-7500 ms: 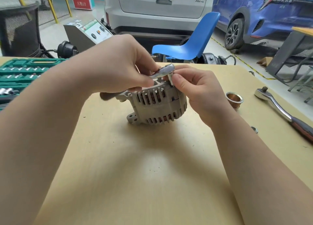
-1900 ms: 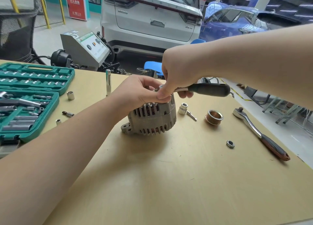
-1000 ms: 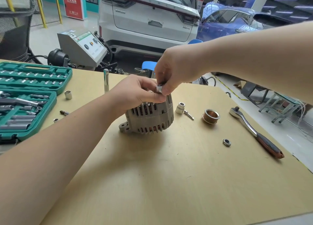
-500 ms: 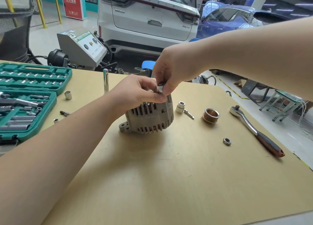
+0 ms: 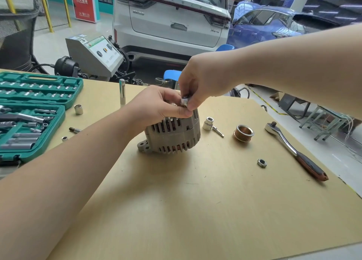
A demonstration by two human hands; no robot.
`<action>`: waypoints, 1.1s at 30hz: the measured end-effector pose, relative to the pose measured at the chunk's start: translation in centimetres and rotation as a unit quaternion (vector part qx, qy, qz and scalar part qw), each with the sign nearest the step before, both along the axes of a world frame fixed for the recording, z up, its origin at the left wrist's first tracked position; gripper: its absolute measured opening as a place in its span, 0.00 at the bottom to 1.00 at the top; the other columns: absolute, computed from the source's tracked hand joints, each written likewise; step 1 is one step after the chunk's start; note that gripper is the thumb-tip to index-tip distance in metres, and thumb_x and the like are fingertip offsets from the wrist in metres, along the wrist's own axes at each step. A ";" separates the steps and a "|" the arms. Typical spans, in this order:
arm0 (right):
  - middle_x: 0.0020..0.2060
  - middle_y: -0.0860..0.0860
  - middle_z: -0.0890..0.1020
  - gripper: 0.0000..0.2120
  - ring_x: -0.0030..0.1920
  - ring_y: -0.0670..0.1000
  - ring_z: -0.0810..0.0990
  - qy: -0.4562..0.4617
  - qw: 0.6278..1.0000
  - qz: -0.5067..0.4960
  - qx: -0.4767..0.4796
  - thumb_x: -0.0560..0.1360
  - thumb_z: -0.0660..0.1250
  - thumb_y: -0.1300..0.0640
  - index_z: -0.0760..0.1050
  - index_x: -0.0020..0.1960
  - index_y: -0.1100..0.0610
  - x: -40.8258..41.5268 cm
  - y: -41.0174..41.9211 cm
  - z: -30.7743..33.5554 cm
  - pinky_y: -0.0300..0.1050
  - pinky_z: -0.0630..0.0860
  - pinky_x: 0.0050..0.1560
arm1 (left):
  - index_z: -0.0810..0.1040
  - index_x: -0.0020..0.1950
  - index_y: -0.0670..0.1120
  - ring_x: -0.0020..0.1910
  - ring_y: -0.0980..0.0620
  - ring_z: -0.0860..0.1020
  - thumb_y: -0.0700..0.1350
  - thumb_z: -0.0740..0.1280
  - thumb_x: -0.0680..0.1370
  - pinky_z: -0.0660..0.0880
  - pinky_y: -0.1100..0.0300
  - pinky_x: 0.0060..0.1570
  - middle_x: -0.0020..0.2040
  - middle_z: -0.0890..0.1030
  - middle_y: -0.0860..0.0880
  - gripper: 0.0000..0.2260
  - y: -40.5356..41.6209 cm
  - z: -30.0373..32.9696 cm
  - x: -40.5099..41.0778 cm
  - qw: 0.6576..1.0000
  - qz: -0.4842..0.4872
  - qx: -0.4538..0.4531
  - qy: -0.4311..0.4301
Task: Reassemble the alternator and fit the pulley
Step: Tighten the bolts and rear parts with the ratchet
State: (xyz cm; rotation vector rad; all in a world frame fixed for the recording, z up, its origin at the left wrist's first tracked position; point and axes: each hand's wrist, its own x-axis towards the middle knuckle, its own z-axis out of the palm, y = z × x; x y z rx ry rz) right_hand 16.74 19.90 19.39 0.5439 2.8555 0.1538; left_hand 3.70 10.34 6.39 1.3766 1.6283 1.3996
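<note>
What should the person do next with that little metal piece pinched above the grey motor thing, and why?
Probably keep turning the small silver socket by the right hand, the left hand steadying the alternator. The pulley and nut lie unfitted on the table, so the housing likely comes first.

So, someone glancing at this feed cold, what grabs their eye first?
Both hands meeting on top of the grey alternator at mid-table: the left hand grips its top, the right hand pinches a small metal piece above it. Next, the copper-coloured pulley and ratchet lying to the right, and the green socket case at the left edge.
</note>
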 end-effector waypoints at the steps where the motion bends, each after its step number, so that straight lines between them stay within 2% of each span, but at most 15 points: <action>1: 0.32 0.41 0.85 0.12 0.35 0.43 0.84 0.001 1.000 -0.011 0.000 0.71 0.79 0.40 0.84 0.42 0.48 0.0 0.1 -0.1 0.40 0.74 0.37 | 0.91 0.47 0.54 0.49 0.46 0.81 0.55 0.84 0.68 0.75 0.49 0.49 0.54 0.88 0.44 0.11 0.1 0.0 -0.1 1.000 0.001 -0.004 0.001; 3: 0.28 0.43 0.85 0.19 0.29 0.43 0.84 -0.002 0.999 -0.040 0.021 0.71 0.76 0.36 0.84 0.39 0.52 -0.3 0.0 -0.5 0.40 0.72 0.34 | 0.90 0.46 0.55 0.46 0.50 0.82 0.52 0.84 0.70 0.74 0.52 0.47 0.48 0.89 0.49 0.08 0.1 0.0 -0.2 1.000 0.008 -0.011 -0.009; 5: 0.24 0.44 0.82 0.23 0.29 0.46 0.83 0.015 0.997 -0.054 0.061 0.70 0.75 0.33 0.82 0.37 0.54 -0.7 -0.6 -1.1 0.41 0.71 0.33 | 0.90 0.43 0.55 0.40 0.58 0.83 0.52 0.84 0.69 0.73 0.55 0.46 0.43 0.88 0.54 0.07 0.2 -0.1 -0.1 1.000 0.014 -0.014 -0.013; 7: 0.20 0.44 0.79 0.24 0.30 0.49 0.83 0.030 0.994 -0.046 0.089 0.70 0.76 0.32 0.79 0.36 0.54 -1.0 -1.1 -1.4 0.42 0.72 0.32 | 0.90 0.40 0.55 0.38 0.63 0.82 0.52 0.84 0.69 0.72 0.56 0.45 0.45 0.89 0.58 0.06 0.2 -0.2 0.0 1.000 0.012 -0.008 -0.010; 9: 0.21 0.44 0.80 0.23 0.29 0.47 0.80 0.017 0.995 -0.026 0.094 0.72 0.74 0.34 0.80 0.36 0.54 -0.9 -1.0 -0.9 0.43 0.74 0.34 | 0.91 0.41 0.55 0.42 0.63 0.84 0.52 0.84 0.70 0.74 0.55 0.47 0.51 0.89 0.61 0.05 0.2 -0.1 -0.1 1.000 0.010 -0.001 -0.009; 11: 0.26 0.43 0.83 0.19 0.27 0.44 0.80 -0.017 0.997 -0.008 0.075 0.75 0.73 0.38 0.84 0.38 0.54 -0.5 -0.7 -0.2 0.42 0.76 0.36 | 0.91 0.43 0.55 0.46 0.61 0.85 0.51 0.84 0.71 0.75 0.54 0.48 0.53 0.88 0.61 0.04 0.2 0.0 -0.2 1.000 0.006 0.000 -0.007; 15: 0.36 0.38 0.85 0.04 0.39 0.42 0.83 -0.014 0.999 0.034 0.020 0.75 0.76 0.45 0.85 0.48 0.44 -0.1 0.2 0.1 0.39 0.74 0.39 | 0.91 0.43 0.56 0.43 0.63 0.85 0.47 0.83 0.72 0.75 0.55 0.47 0.52 0.89 0.59 0.04 0.2 -0.1 -0.2 1.000 -0.005 0.005 -0.019; 17: 0.36 0.37 0.85 0.05 0.39 0.42 0.83 -0.004 0.999 0.034 0.015 0.74 0.77 0.44 0.85 0.47 0.43 -0.2 0.5 0.0 0.39 0.75 0.39 | 0.91 0.43 0.55 0.44 0.62 0.85 0.46 0.83 0.72 0.76 0.56 0.47 0.52 0.89 0.58 0.04 0.3 -0.1 -0.2 1.000 -0.010 0.004 -0.021; 21: 0.29 0.46 0.85 0.19 0.30 0.46 0.86 -0.014 0.999 -0.038 0.030 0.73 0.76 0.38 0.84 0.39 0.54 -0.7 0.1 -0.3 0.43 0.80 0.38 | 0.92 0.43 0.54 0.44 0.65 0.85 0.47 0.83 0.71 0.75 0.57 0.46 0.52 0.89 0.59 0.03 0.3 -0.1 -0.2 1.000 0.001 0.006 -0.021; 23: 0.27 0.48 0.85 0.21 0.29 0.50 0.86 -0.001 0.998 -0.055 0.033 0.73 0.76 0.38 0.82 0.39 0.57 -0.9 -0.2 -0.6 0.47 0.84 0.40 | 0.92 0.43 0.53 0.43 0.65 0.84 0.47 0.83 0.71 0.75 0.55 0.47 0.53 0.89 0.60 0.03 0.5 -0.2 -0.2 1.000 0.005 0.004 -0.022; 25: 0.28 0.47 0.85 0.20 0.28 0.46 0.85 -0.009 0.998 -0.036 0.050 0.74 0.76 0.39 0.82 0.38 0.56 -1.1 -0.3 -0.5 0.45 0.83 0.40 | 0.92 0.45 0.52 0.47 0.61 0.85 0.48 0.84 0.70 0.76 0.52 0.50 0.55 0.89 0.60 0.05 0.4 -0.2 -0.3 1.000 -0.001 0.001 -0.026; 27: 0.30 0.45 0.86 0.14 0.28 0.42 0.82 -0.029 0.998 0.001 0.061 0.74 0.76 0.42 0.83 0.40 0.52 -1.0 -0.3 -0.2 0.42 0.76 0.37 | 0.92 0.47 0.50 0.51 0.57 0.86 0.48 0.84 0.70 0.77 0.53 0.52 0.56 0.89 0.57 0.07 0.4 -0.3 -0.4 1.000 -0.012 0.006 -0.028; 29: 0.35 0.41 0.86 0.07 0.33 0.41 0.82 -0.028 0.998 0.032 0.043 0.73 0.78 0.45 0.83 0.45 0.47 -0.6 0.0 0.1 0.41 0.72 0.37 | 0.92 0.47 0.51 0.48 0.60 0.86 0.45 0.83 0.72 0.77 0.57 0.49 0.54 0.89 0.56 0.06 0.3 -0.3 -0.3 0.999 -0.020 0.012 -0.030; 31: 0.36 0.39 0.85 0.06 0.37 0.42 0.83 -0.017 0.999 0.036 0.018 0.73 0.79 0.45 0.83 0.46 0.44 -0.1 0.3 0.2 0.40 0.72 0.38 | 0.92 0.47 0.52 0.47 0.61 0.86 0.44 0.83 0.72 0.76 0.56 0.48 0.54 0.89 0.58 0.05 0.3 -0.2 -0.3 0.999 -0.021 0.012 -0.031; 33: 0.32 0.41 0.86 0.10 0.33 0.42 0.85 -0.008 1.000 0.012 0.017 0.72 0.78 0.42 0.85 0.43 0.48 -0.2 0.5 0.1 0.39 0.72 0.36 | 0.92 0.48 0.51 0.53 0.54 0.86 0.46 0.84 0.71 0.79 0.50 0.51 0.56 0.89 0.57 0.07 0.3 -0.3 -0.4 0.999 -0.013 0.012 -0.033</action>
